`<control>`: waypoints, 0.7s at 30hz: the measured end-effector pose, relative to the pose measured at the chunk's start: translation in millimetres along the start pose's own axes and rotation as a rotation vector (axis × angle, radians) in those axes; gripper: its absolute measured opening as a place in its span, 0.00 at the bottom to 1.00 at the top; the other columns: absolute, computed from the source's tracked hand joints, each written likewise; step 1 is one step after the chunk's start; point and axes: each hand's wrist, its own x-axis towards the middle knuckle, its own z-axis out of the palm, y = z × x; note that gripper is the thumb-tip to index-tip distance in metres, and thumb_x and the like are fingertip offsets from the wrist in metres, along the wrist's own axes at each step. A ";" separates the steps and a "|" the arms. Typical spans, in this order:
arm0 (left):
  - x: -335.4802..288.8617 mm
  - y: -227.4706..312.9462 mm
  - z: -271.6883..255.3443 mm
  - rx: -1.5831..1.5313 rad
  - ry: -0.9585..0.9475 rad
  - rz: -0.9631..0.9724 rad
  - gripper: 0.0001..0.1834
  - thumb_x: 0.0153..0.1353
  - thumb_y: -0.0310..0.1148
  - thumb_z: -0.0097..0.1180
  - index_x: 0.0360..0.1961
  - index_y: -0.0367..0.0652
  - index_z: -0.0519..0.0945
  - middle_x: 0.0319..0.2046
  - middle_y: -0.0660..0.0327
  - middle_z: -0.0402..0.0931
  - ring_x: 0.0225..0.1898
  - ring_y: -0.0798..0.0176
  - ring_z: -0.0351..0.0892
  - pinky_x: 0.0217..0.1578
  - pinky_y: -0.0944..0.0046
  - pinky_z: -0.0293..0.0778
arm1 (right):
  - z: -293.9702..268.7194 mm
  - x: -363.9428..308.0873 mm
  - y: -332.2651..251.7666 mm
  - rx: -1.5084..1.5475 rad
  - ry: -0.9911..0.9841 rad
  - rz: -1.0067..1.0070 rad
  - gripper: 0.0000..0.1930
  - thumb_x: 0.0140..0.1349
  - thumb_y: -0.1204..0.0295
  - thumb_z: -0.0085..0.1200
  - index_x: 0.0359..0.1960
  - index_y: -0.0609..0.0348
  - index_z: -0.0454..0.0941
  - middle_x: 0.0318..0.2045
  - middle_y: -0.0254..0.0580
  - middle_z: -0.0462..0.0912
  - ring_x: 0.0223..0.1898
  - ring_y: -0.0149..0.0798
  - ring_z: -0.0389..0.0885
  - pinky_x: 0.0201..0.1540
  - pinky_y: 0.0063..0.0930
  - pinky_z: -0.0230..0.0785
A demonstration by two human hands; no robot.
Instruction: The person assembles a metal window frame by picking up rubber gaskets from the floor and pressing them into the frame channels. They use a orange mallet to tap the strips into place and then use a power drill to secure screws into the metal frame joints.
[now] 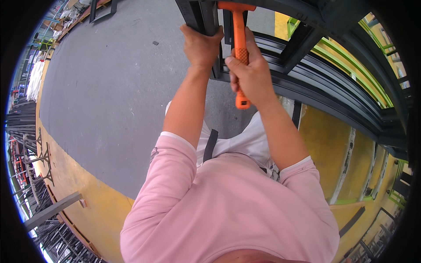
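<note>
An orange hammer (239, 33) with a textured grip is in my right hand (253, 76), its head up at the top edge of the view. The fingers wrap round the handle, and the handle's end sticks out below them. Just to the left, my left hand (201, 47) grips an upright dark grey metal profile (199, 15), thumb and fingers on either side of it. This profile meets a large dark frame (324, 98) with several parallel rails on the right. The hammer head lies close beside the profile; whether they touch I cannot tell.
Grey floor (109, 87) spreads to the left, bordered by a yellow strip (96, 201). Stacks of dark metal bars (48, 228) line the far left. Green rails (355, 65) show behind the frame. A small dark scrap (155, 43) lies on the floor.
</note>
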 end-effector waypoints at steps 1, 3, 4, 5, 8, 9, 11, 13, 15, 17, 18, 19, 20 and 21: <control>-0.3 -4.9 -1.6 0.023 0.004 0.032 0.42 0.44 0.49 0.76 0.47 0.34 0.62 0.35 0.41 0.79 0.38 0.31 0.81 0.39 0.42 0.78 | -18.0 3.4 -0.9 -0.004 -0.031 0.016 0.40 0.62 0.76 0.55 0.76 0.47 0.54 0.27 0.32 0.74 0.16 0.26 0.73 0.17 0.23 0.69; 1.2 -9.3 -3.5 0.059 0.015 0.101 0.44 0.44 0.50 0.76 0.47 0.33 0.61 0.35 0.41 0.79 0.37 0.31 0.81 0.39 0.41 0.78 | -53.0 7.2 13.2 -0.115 -0.007 0.035 0.37 0.61 0.75 0.58 0.74 0.48 0.62 0.30 0.31 0.76 0.19 0.25 0.74 0.18 0.24 0.69; 0.9 -8.0 -5.4 0.058 -0.021 0.088 0.45 0.44 0.51 0.76 0.48 0.31 0.61 0.36 0.39 0.80 0.39 0.31 0.82 0.41 0.42 0.78 | -69.8 7.6 24.8 -0.259 0.025 0.106 0.35 0.61 0.75 0.58 0.72 0.51 0.63 0.30 0.32 0.77 0.21 0.26 0.75 0.22 0.24 0.70; 0.2 -2.8 -7.6 0.049 -0.060 0.075 0.47 0.44 0.53 0.76 0.48 0.29 0.60 0.38 0.38 0.80 0.41 0.31 0.82 0.43 0.43 0.78 | -93.4 7.7 42.9 -0.399 0.050 0.182 0.33 0.61 0.74 0.58 0.70 0.53 0.66 0.29 0.33 0.77 0.21 0.28 0.75 0.24 0.26 0.70; 2.2 0.6 -13.0 0.050 -0.121 0.059 0.47 0.45 0.53 0.76 0.48 0.30 0.60 0.37 0.39 0.80 0.39 0.32 0.82 0.42 0.43 0.78 | -172.4 9.3 100.3 -0.758 0.005 0.458 0.26 0.59 0.71 0.58 0.61 0.59 0.74 0.31 0.42 0.80 0.25 0.37 0.79 0.34 0.33 0.74; 4.1 -0.4 -12.7 0.053 -0.133 0.058 0.45 0.46 0.52 0.77 0.48 0.31 0.60 0.35 0.40 0.80 0.37 0.32 0.82 0.40 0.43 0.79 | -186.3 2.9 113.8 -0.853 -0.017 0.466 0.26 0.59 0.70 0.58 0.61 0.60 0.75 0.32 0.46 0.81 0.30 0.42 0.81 0.38 0.35 0.74; 4.5 -3.4 -13.1 0.045 -0.122 0.062 0.45 0.46 0.52 0.77 0.47 0.31 0.60 0.35 0.40 0.80 0.37 0.32 0.82 0.41 0.44 0.79 | -208.4 -10.2 139.4 -0.979 -0.070 0.459 0.27 0.58 0.69 0.58 0.61 0.61 0.75 0.36 0.53 0.83 0.38 0.49 0.83 0.46 0.38 0.73; 2.7 -3.6 -13.7 0.026 -0.126 0.058 0.45 0.46 0.52 0.77 0.48 0.31 0.60 0.36 0.40 0.80 0.38 0.33 0.82 0.42 0.45 0.79 | -235.8 -19.7 164.5 -1.047 -0.120 0.431 0.28 0.58 0.69 0.56 0.63 0.61 0.73 0.41 0.57 0.84 0.46 0.53 0.83 0.52 0.39 0.72; -0.9 5.5 -9.9 -0.025 -0.151 0.057 0.45 0.47 0.50 0.78 0.48 0.30 0.60 0.37 0.40 0.80 0.39 0.34 0.82 0.42 0.45 0.79 | -290.7 -24.9 213.6 -1.215 -0.075 0.337 0.28 0.59 0.68 0.57 0.64 0.57 0.73 0.48 0.56 0.82 0.52 0.53 0.81 0.56 0.42 0.71; -0.8 -2.7 -16.0 -0.114 -0.203 0.038 0.45 0.49 0.49 0.78 0.50 0.29 0.60 0.38 0.39 0.79 0.41 0.34 0.82 0.43 0.46 0.78 | -290.2 -11.4 227.1 -1.435 -0.057 0.262 0.28 0.61 0.66 0.57 0.64 0.55 0.74 0.55 0.54 0.80 0.57 0.54 0.78 0.59 0.45 0.69; 2.1 -9.6 -22.0 -0.152 -0.218 0.043 0.45 0.50 0.48 0.78 0.51 0.29 0.59 0.39 0.39 0.79 0.42 0.34 0.82 0.44 0.47 0.78 | -264.0 -1.7 223.8 -1.572 -0.042 0.231 0.27 0.61 0.66 0.57 0.64 0.54 0.75 0.57 0.52 0.79 0.59 0.54 0.76 0.60 0.46 0.68; -0.2 -14.2 -21.8 -0.081 -0.220 0.073 0.45 0.52 0.47 0.77 0.53 0.27 0.58 0.43 0.36 0.77 0.45 0.32 0.80 0.45 0.47 0.76 | -236.4 11.1 212.3 -1.710 0.000 0.193 0.26 0.62 0.65 0.57 0.63 0.53 0.75 0.60 0.51 0.77 0.61 0.55 0.74 0.62 0.48 0.68; 1.3 -22.6 -15.4 -0.125 -0.280 0.083 0.46 0.54 0.49 0.75 0.54 0.27 0.57 0.45 0.35 0.76 0.46 0.30 0.78 0.46 0.46 0.75 | -212.8 25.8 195.3 -1.621 0.005 0.072 0.25 0.62 0.62 0.59 0.62 0.52 0.77 0.64 0.47 0.75 0.63 0.56 0.72 0.62 0.50 0.67; 3.3 -33.2 -14.8 -0.102 -0.252 0.159 0.46 0.57 0.51 0.72 0.55 0.28 0.57 0.47 0.33 0.74 0.48 0.28 0.77 0.47 0.46 0.74 | -178.4 44.6 171.7 -1.425 0.013 -0.115 0.27 0.62 0.62 0.60 0.63 0.56 0.75 0.64 0.48 0.74 0.63 0.55 0.72 0.63 0.48 0.67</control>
